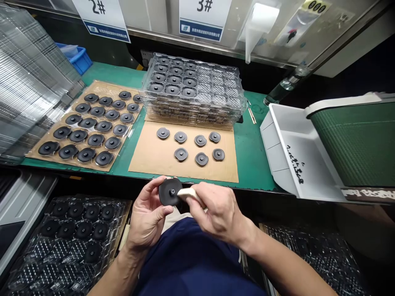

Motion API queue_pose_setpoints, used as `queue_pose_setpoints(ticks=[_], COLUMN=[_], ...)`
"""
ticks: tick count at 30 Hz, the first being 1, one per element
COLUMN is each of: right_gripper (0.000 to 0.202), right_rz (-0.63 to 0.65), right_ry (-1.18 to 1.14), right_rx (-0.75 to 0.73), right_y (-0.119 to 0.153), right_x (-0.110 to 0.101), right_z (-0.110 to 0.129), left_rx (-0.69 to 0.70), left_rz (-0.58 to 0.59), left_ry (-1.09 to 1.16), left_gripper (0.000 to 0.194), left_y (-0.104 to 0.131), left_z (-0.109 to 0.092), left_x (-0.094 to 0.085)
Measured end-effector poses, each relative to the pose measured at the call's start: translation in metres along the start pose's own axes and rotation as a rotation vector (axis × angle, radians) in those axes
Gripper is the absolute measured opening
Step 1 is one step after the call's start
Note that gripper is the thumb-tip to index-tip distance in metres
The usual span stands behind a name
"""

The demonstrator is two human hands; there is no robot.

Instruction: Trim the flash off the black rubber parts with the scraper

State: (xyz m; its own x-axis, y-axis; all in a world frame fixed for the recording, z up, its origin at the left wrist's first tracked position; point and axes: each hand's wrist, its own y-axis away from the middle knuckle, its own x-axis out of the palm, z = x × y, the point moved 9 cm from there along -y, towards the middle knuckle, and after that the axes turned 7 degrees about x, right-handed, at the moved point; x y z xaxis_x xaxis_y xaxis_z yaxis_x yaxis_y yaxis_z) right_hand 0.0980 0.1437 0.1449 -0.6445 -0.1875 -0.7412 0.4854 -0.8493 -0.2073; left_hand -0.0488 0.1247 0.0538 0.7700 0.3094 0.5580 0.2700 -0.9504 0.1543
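Observation:
My left hand (pixel 147 222) grips a round black plastic disc (pixel 166 190) by its edge, thumb below and fingers behind. A small raised hub stands at the disc's centre, facing up toward me. In my right hand (pixel 217 207) is a cream-coloured, flat-tipped piece (pixel 187 193), whose exact kind I cannot make out. Its tip meets the disc's face beside the hub, or lies just over it. Beyond my hands, several similar discs (pixel 201 158) lie in two rows on a cardboard sheet (pixel 154 158).
Stacked clear trays (pixel 197 100), partly filled with discs, stand behind the cardboard. To the left lies a tray of discs (pixel 95 140). A grey bin (pixel 277 135) and a green conveyor belt (pixel 354 139) are on the right. More filled trays (pixel 68 246) sit below the bench's edge.

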Motion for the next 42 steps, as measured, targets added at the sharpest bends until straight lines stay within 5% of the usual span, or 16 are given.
queue_pose_setpoints(ticks=[15, 18, 24, 27, 32, 38, 42], right_gripper=[0.02, 0.027, 0.034, 0.032, 0.025, 0.025, 0.025], right_rz=[0.014, -0.107, -0.315, -0.34, -0.394, -0.377, -0.373], right_ry=[-0.078, 0.08, 0.283, 0.322, 0.408, 0.46, 0.472], right_rx=[-0.011, 0.135, 0.692, 0.816, 0.895, 0.885, 0.878], right_y=[0.005, -0.005, -0.004, 0.009, 0.027, 0.028, 0.029], right_x=[0.002, -0.009, -0.04, -0.037, -0.022, -0.017, -0.017], right_z=[-0.009, -0.058, -0.228, -0.282, -0.31, -0.314, -0.318], left_rx=[-0.112, -0.193, -0.33, -0.43, -0.559, -0.441, -0.444], left_rz=[-0.001, 0.027, 0.119, 0.136, 0.103, 0.044, 0.186], left_ry=[0.056, 0.106, 0.132, 0.052, 0.025, -0.065, -0.295], left_gripper=[0.06, 0.061, 0.062, 0.06, 0.029, 0.067, 0.056], left_y=[0.009, 0.014, 0.027, 0.035, 0.037, 0.019, 0.029], left_z=[0.013, 0.019, 0.026, 0.04, 0.062, 0.065, 0.081], left_x=[-0.003, -0.002, 0.015, 0.023, 0.027, 0.023, 0.029])
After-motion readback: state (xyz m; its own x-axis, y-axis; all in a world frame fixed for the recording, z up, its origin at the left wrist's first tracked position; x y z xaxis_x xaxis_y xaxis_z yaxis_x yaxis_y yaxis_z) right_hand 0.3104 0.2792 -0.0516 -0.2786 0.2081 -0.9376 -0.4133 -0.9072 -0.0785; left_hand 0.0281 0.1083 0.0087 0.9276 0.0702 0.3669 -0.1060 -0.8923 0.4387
